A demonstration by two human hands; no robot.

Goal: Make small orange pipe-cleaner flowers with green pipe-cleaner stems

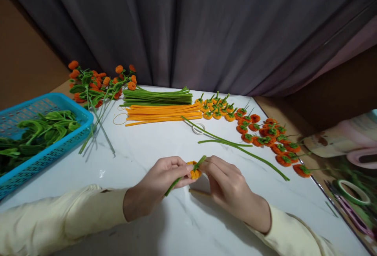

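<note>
Between my hands is a small yellow-orange pumpkin [195,174] made of fuzzy pipe cleaner. My left hand [160,181] is closed around its left side, thumb on top. A green pipe cleaner [173,186] pokes out below the left fingers, and a green end [200,161] rises from the pumpkin's top. My right hand [231,183] pinches at this green piece on the pumpkin's right side; its fingertips are partly hidden. Under the right hand, a thin tan stick [199,192] lies on the table.
Beyond my hands lie orange pipe cleaners [165,113], green pipe cleaners [157,97], a white tape roll [198,128] and loose green stems [235,143]. Yellow pumpkins [217,114] and orange pumpkins [284,159] sit rightward. Left are a blue basket [63,140] of leaves and finished stems [94,85].
</note>
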